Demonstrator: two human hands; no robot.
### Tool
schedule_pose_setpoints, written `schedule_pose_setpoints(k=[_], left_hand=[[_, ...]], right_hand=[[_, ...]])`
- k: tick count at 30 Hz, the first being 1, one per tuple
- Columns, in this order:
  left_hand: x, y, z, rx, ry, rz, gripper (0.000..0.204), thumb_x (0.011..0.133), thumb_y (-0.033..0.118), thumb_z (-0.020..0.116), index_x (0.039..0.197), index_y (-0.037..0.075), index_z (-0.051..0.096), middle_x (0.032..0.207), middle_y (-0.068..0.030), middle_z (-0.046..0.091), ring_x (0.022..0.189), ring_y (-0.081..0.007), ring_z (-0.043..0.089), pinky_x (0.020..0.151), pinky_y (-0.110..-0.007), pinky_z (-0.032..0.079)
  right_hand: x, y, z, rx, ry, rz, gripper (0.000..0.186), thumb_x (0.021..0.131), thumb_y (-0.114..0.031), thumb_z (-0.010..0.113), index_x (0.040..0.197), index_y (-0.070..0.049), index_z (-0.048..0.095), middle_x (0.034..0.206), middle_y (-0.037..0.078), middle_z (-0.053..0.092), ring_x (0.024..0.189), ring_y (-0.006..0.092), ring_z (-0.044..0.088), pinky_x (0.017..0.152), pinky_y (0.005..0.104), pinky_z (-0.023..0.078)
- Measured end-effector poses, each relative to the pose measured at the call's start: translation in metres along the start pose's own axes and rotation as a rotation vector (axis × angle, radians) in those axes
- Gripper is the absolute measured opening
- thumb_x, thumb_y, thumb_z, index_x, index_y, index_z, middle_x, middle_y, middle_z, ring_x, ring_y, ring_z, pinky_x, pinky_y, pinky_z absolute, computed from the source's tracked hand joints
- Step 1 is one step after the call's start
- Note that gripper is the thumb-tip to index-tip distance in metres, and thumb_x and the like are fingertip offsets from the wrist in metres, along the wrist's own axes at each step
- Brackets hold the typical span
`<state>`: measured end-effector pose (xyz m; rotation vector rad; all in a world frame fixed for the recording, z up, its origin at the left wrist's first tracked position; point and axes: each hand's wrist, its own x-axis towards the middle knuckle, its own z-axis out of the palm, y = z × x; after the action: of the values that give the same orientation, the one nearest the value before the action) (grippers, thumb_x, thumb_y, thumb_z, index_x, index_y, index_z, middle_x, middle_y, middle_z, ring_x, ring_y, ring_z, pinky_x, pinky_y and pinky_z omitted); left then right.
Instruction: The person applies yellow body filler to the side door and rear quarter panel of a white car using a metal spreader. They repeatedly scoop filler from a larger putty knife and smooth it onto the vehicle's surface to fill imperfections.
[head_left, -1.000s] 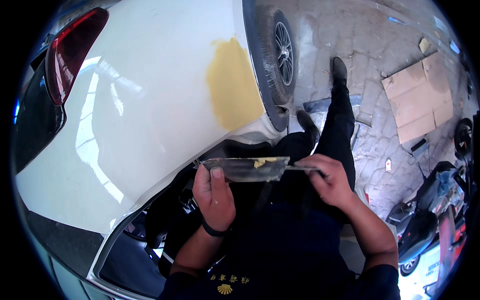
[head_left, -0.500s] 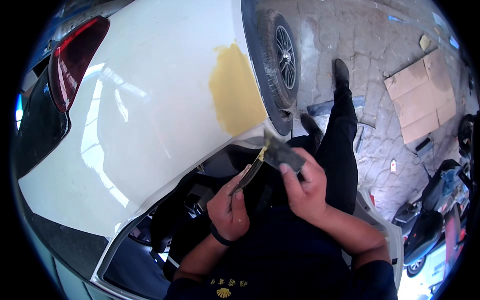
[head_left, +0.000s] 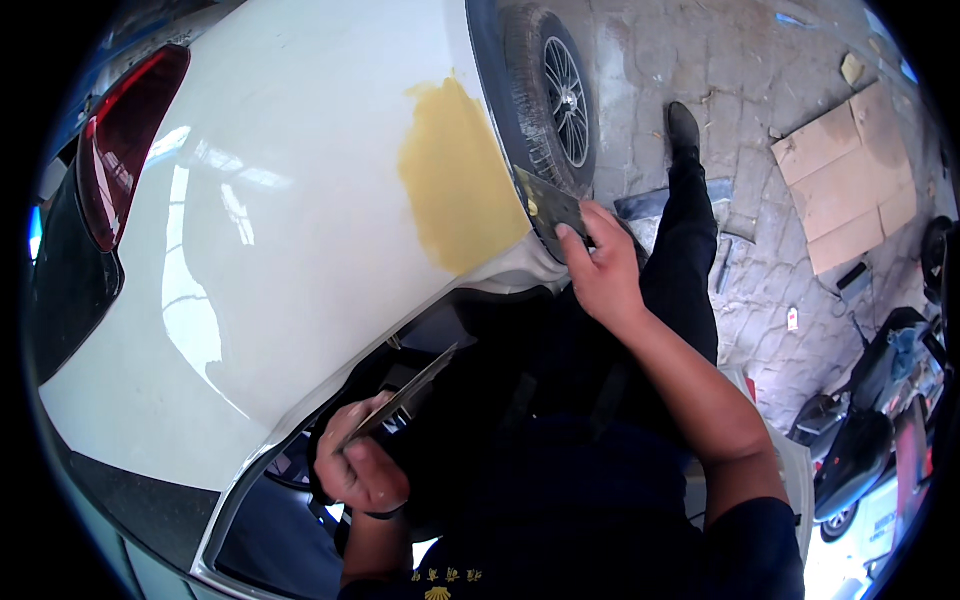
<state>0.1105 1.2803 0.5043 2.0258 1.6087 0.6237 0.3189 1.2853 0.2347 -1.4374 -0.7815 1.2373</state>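
Note:
A smooth yellow putty patch (head_left: 455, 185) covers part of the white car panel (head_left: 310, 240), beside the wheel arch. My right hand (head_left: 608, 265) is closed on a dark, flat putty spreader (head_left: 556, 210), thumb on its face. A dab of yellow putty shows near the spreader's far end, which is over the arch edge at the patch's right side; whether it touches the panel I cannot tell. Lower left, my left hand (head_left: 362, 470) grips a thin flat plate (head_left: 412, 385), seen nearly edge-on and tilted up to the right, in front of the dark door opening.
The wheel (head_left: 562, 100) stands right of the arch, and a red tail light (head_left: 135, 140) is at the far left. On the paved floor lie a flattened cardboard sheet (head_left: 850, 175) and a dark strip (head_left: 650, 203). A black motorbike seat (head_left: 855, 465) is at lower right.
My hands have moved apart. The right one carried the spreader up to the arch edge beside the patch; the left one drew back down and left with the plate.

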Motion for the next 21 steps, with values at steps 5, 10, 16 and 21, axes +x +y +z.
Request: schedule_pose_setpoints(k=[5,10,16,21], left_hand=[[0.033,0.023,-0.048,0.142,0.125,0.292,0.036,0.110,0.023,0.042,0.124,-0.006,0.057,0.099,-0.0268,0.070,0.084,-0.0343,0.069,0.077,-0.048,0.058],[0.049,0.016,-0.085,0.245,0.316,0.288,0.031,0.111,0.016,0.042,0.118,-0.010,0.056,0.104,-0.0292,0.068,0.094,-0.0369,0.067,0.087,-0.046,0.054],[0.046,-0.012,-0.101,0.429,0.461,0.134,0.032,0.111,0.016,0.048,0.116,-0.015,0.056,0.112,-0.0286,0.066,0.104,-0.0351,0.066,0.094,-0.043,0.053],[0.042,-0.020,-0.104,0.688,0.418,0.187,0.035,0.112,0.019,0.047,0.117,-0.015,0.056,0.113,-0.0282,0.067,0.102,-0.0327,0.067,0.091,-0.041,0.054]], right_hand=[[0.009,0.006,0.028,0.044,0.066,-0.005,0.024,0.098,-0.006,0.064,0.120,0.003,0.070,0.115,0.019,0.071,0.105,0.0405,0.069,0.092,0.0410,0.055],[0.009,0.008,0.039,-0.056,0.068,-0.054,0.028,0.097,-0.005,0.064,0.124,-0.004,0.072,0.117,0.015,0.072,0.107,0.0378,0.069,0.092,0.0431,0.056],[0.006,0.013,0.052,-0.210,0.124,-0.220,0.045,0.084,-0.001,0.068,0.128,-0.008,0.073,0.118,0.011,0.070,0.105,0.0352,0.069,0.089,0.0431,0.057],[-0.014,0.012,0.056,-0.302,0.075,-0.181,0.056,0.077,0.001,0.069,0.131,-0.008,0.073,0.119,0.010,0.069,0.104,0.0335,0.068,0.086,0.0418,0.057]])
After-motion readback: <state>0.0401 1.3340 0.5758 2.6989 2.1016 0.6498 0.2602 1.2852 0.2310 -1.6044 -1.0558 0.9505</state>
